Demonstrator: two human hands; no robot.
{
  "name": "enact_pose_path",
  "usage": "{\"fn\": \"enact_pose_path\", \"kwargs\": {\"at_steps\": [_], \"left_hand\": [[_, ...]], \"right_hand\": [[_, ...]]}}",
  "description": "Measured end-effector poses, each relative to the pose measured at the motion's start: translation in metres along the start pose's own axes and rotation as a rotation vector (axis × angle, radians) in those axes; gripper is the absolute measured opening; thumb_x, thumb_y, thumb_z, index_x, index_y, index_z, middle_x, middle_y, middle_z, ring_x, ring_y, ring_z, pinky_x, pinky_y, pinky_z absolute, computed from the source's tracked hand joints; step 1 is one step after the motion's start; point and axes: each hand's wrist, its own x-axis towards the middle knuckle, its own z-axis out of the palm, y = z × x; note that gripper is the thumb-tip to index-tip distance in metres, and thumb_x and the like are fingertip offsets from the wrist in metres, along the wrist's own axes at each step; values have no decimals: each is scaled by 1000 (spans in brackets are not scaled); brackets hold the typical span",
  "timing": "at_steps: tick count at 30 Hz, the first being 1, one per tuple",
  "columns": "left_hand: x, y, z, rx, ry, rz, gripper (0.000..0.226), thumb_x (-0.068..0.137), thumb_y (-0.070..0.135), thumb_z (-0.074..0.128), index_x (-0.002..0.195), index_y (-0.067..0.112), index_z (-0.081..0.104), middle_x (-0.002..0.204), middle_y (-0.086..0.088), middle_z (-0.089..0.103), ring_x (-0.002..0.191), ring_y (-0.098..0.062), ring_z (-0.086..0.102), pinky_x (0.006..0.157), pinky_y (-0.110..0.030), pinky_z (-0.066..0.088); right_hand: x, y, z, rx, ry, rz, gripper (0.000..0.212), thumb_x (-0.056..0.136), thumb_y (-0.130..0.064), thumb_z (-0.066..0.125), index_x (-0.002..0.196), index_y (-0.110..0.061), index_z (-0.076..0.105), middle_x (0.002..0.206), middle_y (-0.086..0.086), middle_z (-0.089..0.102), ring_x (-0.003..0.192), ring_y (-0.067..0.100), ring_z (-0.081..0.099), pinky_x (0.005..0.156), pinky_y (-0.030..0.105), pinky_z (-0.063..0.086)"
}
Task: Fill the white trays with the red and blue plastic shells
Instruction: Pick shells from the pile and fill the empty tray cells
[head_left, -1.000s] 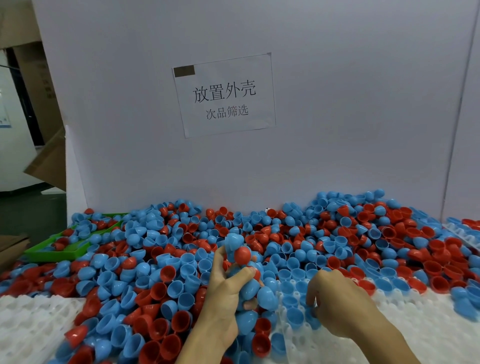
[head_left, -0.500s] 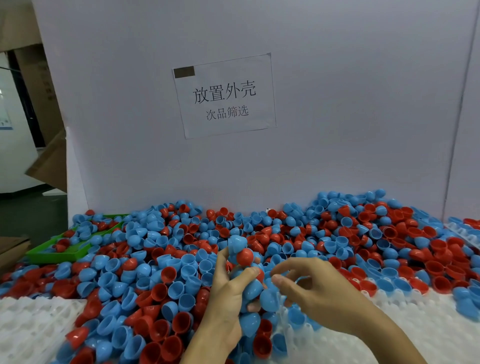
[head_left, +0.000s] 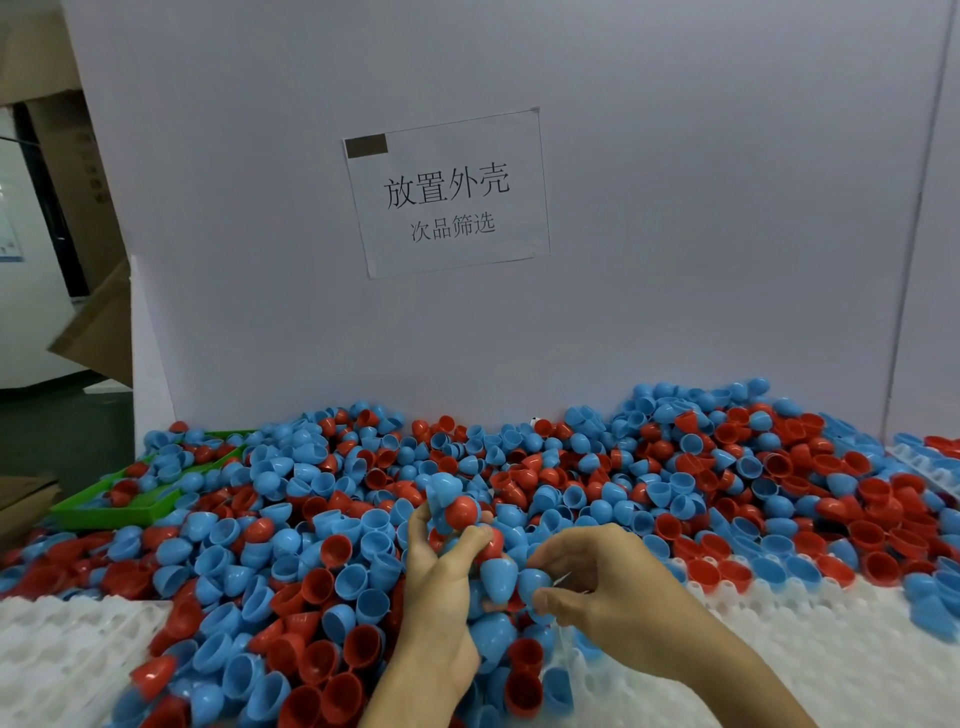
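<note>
Your left hand (head_left: 441, 587) is cupped round a bunch of red and blue plastic shells (head_left: 462, 512), fingers curled up around them, just in front of the big heap of loose shells (head_left: 675, 467) on the table. Your right hand (head_left: 618, 587) sits just right of that bunch, thumb and fingers pinching one small blue plastic shell (head_left: 532, 582). White moulded plastic trays (head_left: 779, 660) lie on the near side of the heap, right and left, with a few shells seated in the right one. A green plastic tray (head_left: 104, 512) pokes out at the heap's far left, and a white paper sign (head_left: 447, 192) hangs on the board behind the heap.
</note>
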Motion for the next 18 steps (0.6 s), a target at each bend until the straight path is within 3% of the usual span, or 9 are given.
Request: {"fn": "enact_pose_path", "kwargs": {"at_steps": [3,6,9,12,14,16,18], "left_hand": [[0,0,0,-27,-16,-10,35,89,-3,64,110,25,61,86,-15,68,62,-25,61,65,-45,49],[-1,1,0,-48,-26,-15,35,88,-3,65,107,25,63,79,-12,65,56,-21,60,61,-40,51],[-2,0,1,-43,-28,-4,35,88,-5,64,108,24,62,78,-11,64,57,-21,59,60,-39,53],[-3,1,2,-50,-33,-8,37,88,-5,64,110,24,61,77,-10,63,56,-21,58,59,-36,53],[-3,1,2,-52,-44,-4,38,88,-5,65,107,27,64,78,-11,65,56,-22,58,56,-36,54],[-4,1,2,-46,-69,0,40,87,-5,65,101,33,68,80,-10,66,57,-23,60,55,-37,55],[-5,0,3,-47,-79,-4,44,87,-5,65,102,35,68,80,-10,68,61,-25,62,60,-41,58]], "right_hand": [[-1,2,1,-79,63,-12,21,85,-17,79,77,-33,68,94,-15,68,86,-5,65,70,12,53],[-1,4,2,-230,129,-23,20,84,-23,80,81,-39,67,101,-14,59,88,3,59,75,16,49],[0,5,1,-206,109,-4,18,86,-19,77,85,-36,71,93,-8,65,75,10,63,66,16,51],[0,4,1,-126,49,21,18,93,-14,67,87,-31,68,78,0,73,71,7,70,60,12,50],[0,3,2,-74,29,44,19,96,-17,58,84,-27,70,75,0,76,74,10,73,61,16,55],[1,2,2,-7,26,54,27,96,-28,57,80,-18,76,79,-2,77,79,16,75,70,30,61],[1,0,2,30,24,43,39,93,-46,60,80,-15,79,82,-4,78,79,8,74,81,36,61]]}}
